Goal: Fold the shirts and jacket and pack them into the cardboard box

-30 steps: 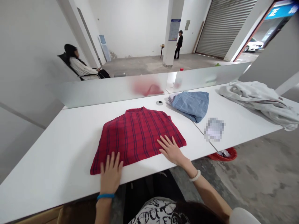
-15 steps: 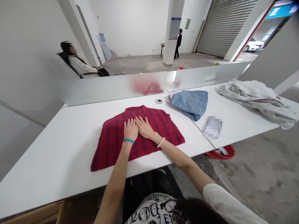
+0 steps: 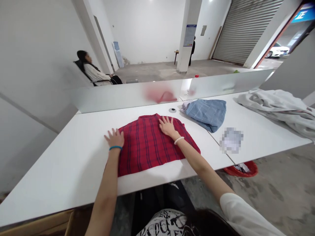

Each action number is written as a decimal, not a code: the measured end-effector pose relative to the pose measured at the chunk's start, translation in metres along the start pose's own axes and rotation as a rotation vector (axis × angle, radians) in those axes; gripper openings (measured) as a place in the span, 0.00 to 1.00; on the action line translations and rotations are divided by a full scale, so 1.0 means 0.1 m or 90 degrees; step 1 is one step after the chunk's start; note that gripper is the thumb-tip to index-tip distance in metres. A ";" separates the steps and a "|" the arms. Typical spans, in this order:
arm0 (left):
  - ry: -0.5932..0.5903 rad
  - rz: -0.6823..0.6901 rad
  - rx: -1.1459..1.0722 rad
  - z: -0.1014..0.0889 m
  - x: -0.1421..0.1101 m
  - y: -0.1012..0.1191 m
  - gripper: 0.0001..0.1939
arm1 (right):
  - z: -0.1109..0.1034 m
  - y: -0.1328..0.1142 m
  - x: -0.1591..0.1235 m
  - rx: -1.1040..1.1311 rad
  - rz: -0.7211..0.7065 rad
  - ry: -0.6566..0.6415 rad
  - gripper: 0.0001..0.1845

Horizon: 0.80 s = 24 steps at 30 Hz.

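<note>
A red shirt with dark plaid lines (image 3: 147,144) lies folded and flat on the white table (image 3: 66,160), its collar toward the far side. At the shirt's left edge is my left hand (image 3: 115,138), fingers spread, with a blue band on the wrist. My right hand (image 3: 167,126) rests flat on the upper right part of the shirt, fingers apart, a pale bracelet at its wrist. Neither hand grips anything. My left forearm hides the shirt's lower left corner.
Blue checked cloth (image 3: 208,113) lies to the right, beyond it a heap of pale grey cloth (image 3: 278,108). A frosted divider (image 3: 110,98) runs along the back. A red bin (image 3: 253,170) stands below the front edge. One person sits in a chair (image 3: 80,67) beyond.
My hands have moved apart from the middle of the shirt: the left to its left edge, the right to its upper right. The view has shifted slightly.
</note>
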<state>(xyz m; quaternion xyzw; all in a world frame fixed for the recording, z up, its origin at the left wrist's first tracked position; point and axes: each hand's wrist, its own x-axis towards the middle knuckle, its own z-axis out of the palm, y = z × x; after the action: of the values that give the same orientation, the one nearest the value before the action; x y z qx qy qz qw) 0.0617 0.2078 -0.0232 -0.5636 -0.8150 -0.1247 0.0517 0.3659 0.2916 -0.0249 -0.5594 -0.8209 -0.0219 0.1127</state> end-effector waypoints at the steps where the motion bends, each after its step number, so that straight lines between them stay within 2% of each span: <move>1: 0.034 0.061 -0.003 0.02 -0.02 0.24 0.30 | 0.03 -0.18 0.05 0.002 -0.046 0.040 0.27; 2: 0.033 0.148 -0.010 0.06 -0.03 0.48 0.29 | 0.06 -0.35 0.11 0.007 -0.094 0.062 0.27; 4: -0.041 0.266 -0.014 0.16 -0.04 0.91 0.29 | 0.15 -0.60 0.21 0.017 -0.158 0.048 0.27; 6: -0.103 0.302 -0.014 0.27 -0.01 1.14 0.28 | 0.23 -0.68 0.29 0.029 -0.179 -0.014 0.28; 7: -0.121 0.299 -0.012 0.31 0.02 1.17 0.28 | 0.26 -0.65 0.32 0.038 -0.185 -0.049 0.28; 10: -0.148 0.260 -0.006 0.39 0.15 0.98 0.29 | 0.29 -0.33 0.37 0.059 -0.165 -0.118 0.29; 13: -0.151 0.204 0.007 0.37 0.27 0.66 0.32 | 0.27 0.08 0.36 0.054 -0.103 -0.122 0.29; 15: -0.141 0.177 0.016 0.34 0.30 0.54 0.32 | 0.25 0.27 0.34 0.049 -0.074 -0.114 0.30; 17: -0.128 0.163 0.021 0.31 0.29 0.53 0.32 | 0.22 0.35 0.32 0.050 -0.060 -0.110 0.30; 21: -0.081 0.149 0.027 0.20 0.14 0.64 0.31 | 0.09 0.31 0.24 0.064 -0.034 -0.086 0.30; 24: -0.034 0.205 0.008 0.12 -0.09 0.60 0.31 | -0.04 0.34 0.02 0.083 -0.042 -0.017 0.29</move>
<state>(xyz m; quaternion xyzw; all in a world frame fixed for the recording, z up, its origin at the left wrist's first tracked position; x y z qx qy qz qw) 0.1214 0.2230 -0.0284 -0.6899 -0.7157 -0.0949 0.0530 0.3974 0.3058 -0.0239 -0.5235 -0.8402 0.0352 0.1372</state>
